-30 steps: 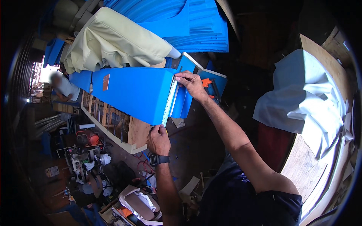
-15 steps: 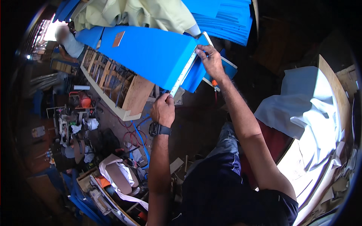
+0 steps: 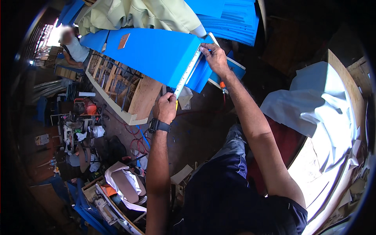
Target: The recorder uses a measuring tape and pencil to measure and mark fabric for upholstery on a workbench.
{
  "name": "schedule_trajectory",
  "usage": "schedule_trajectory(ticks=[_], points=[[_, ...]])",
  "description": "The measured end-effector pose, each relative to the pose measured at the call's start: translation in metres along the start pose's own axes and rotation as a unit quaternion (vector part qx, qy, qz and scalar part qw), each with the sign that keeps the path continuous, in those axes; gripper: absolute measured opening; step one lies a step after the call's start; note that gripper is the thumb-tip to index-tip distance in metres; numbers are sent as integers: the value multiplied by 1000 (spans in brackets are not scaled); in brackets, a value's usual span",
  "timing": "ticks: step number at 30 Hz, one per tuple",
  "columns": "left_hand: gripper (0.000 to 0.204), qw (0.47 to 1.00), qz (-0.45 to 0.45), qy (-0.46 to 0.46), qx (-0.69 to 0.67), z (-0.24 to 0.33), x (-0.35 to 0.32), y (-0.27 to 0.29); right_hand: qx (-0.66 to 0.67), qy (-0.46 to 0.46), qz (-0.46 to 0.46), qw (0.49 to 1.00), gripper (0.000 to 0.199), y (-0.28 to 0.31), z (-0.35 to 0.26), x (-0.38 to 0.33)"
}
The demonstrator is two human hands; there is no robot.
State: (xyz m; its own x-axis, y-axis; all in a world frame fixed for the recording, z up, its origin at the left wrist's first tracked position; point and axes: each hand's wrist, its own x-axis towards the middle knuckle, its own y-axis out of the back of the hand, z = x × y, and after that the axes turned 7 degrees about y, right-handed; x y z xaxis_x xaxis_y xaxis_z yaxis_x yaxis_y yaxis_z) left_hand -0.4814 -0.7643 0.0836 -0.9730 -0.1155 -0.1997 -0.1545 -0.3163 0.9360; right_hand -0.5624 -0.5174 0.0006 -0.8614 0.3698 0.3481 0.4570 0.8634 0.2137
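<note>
A white measuring tape [image 3: 188, 71] runs along the near edge of a long blue sheet [image 3: 156, 53] lying over a wooden frame [image 3: 129, 96]. My left hand [image 3: 167, 106], with a dark watch on its wrist, pinches the tape's near end below the sheet's corner. My right hand [image 3: 214, 58] presses the tape's far end down on the sheet's upper edge, fingers closed on it. An orange-handled tool [image 3: 222, 87] lies just under my right wrist.
A pale green cloth [image 3: 149, 15] and stacked blue sheets [image 3: 231, 17] lie beyond. White fabric [image 3: 317, 105] is heaped at right. A person in a white shirt [image 3: 74, 49] sits at far left. Tools and machines [image 3: 78, 129] crowd the floor at lower left.
The view has shifted, so the blue sheet and both hands sit differently in the frame. My hands keep holding the tape stretched along the sheet's edge.
</note>
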Motion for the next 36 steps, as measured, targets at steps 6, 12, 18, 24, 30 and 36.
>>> schedule_trajectory(ticks=[6,12,18,24,30,36], points=[[31,1000,1,-18,-25,-4,-3,2,-8,-9,-9,1000,31,2,-3,0],[33,999,6,-22,-24,-13,-5,3,-7,-26,-23,999,31,2,-2,1],[32,999,9,-26,-39,-14,-4,1,-8,-13,-21,1000,32,1,1,1],[31,999,20,-28,8,-9,-3,2,1,-11,-16,1000,31,1,1,0],[32,997,33,-30,60,-7,-1,1,-6,0,-15,1000,30,4,-1,1],[31,995,53,-45,72,-8,-1,0,-7,-14,-25,1000,32,6,-5,-1]])
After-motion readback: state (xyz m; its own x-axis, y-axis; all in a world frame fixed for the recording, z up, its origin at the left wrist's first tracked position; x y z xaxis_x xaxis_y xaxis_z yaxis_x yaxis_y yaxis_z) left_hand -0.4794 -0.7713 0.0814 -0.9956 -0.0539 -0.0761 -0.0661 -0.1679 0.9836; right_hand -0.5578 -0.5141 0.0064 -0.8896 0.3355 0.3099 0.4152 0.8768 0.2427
